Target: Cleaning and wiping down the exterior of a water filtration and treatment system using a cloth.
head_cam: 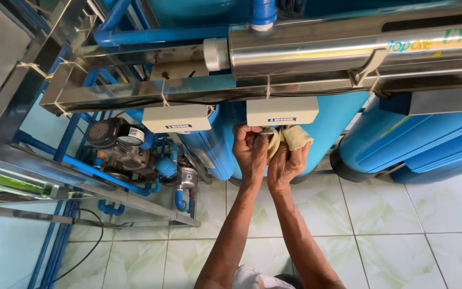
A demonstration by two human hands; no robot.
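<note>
Yellowish cloth [290, 140] sits bunched between both hands, right under the bottom edge of a beige box [282, 111]. The left hand [251, 152] has its fingers curled tight on the cloth's left end, the knuckles just beneath the box's lower left corner. The right hand [286, 163] grips the cloth from below, fingers folded into it, and a flap of cloth stands out above that hand to the right. The 2 hands touch, and both forearms run down to the bottom edge of the view.

The box hangs from a steel rail [135, 93] and is tied to it with a thin strap. A 2nd box [176, 118] of the same kind hangs from the same rail, to the left and well apart from the hands. Above the rail lies a long steel tube [306, 51] with a ribbed cap at its left end, and a blue pipe [263, 13] goes in from the top. Behind the hands stands a blue tank [343, 120]; another blue tank [429, 142] lies toward the right edge. At lower left, within a steel frame, a dark pump [116, 144] sits among blue pipes. The floor [402, 225] is pale green tile.
</note>
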